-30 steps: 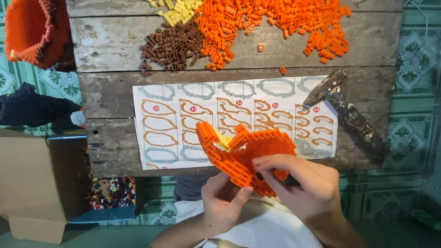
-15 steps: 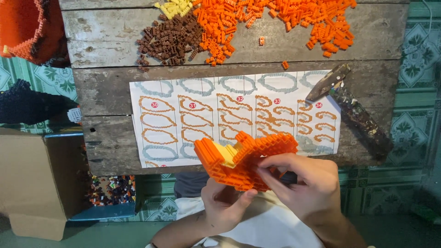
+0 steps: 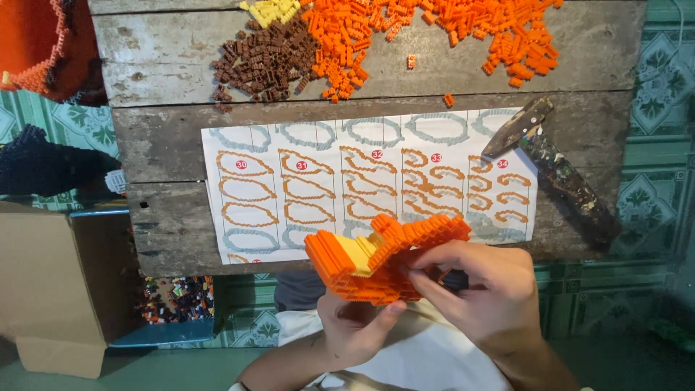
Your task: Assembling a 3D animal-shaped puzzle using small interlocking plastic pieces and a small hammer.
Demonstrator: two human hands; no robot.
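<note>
An orange brick model (image 3: pixel 376 261) with a pale yellow patch is held over the near edge of a worn wooden table (image 3: pixel 159 145). My left hand (image 3: pixel 355 326) cups it from below. My right hand (image 3: pixel 478 289) grips its right side, fingers pinched at the edge. Just beyond it lies a printed instruction sheet (image 3: pixel 362 181) with rows of orange and grey outline drawings.
Piles of orange bricks (image 3: pixel 434 29), brown bricks (image 3: pixel 268 61) and yellow bricks (image 3: pixel 271 10) lie at the table's far side. A paint-stained tool (image 3: pixel 557 166) rests at the right. A cardboard box (image 3: pixel 51 282) and a tray of mixed bricks (image 3: pixel 174 300) sit at the left.
The model has been lowered and tilted flatter, its yellow patch now facing up. Both hands shifted with it toward the table's near edge.
</note>
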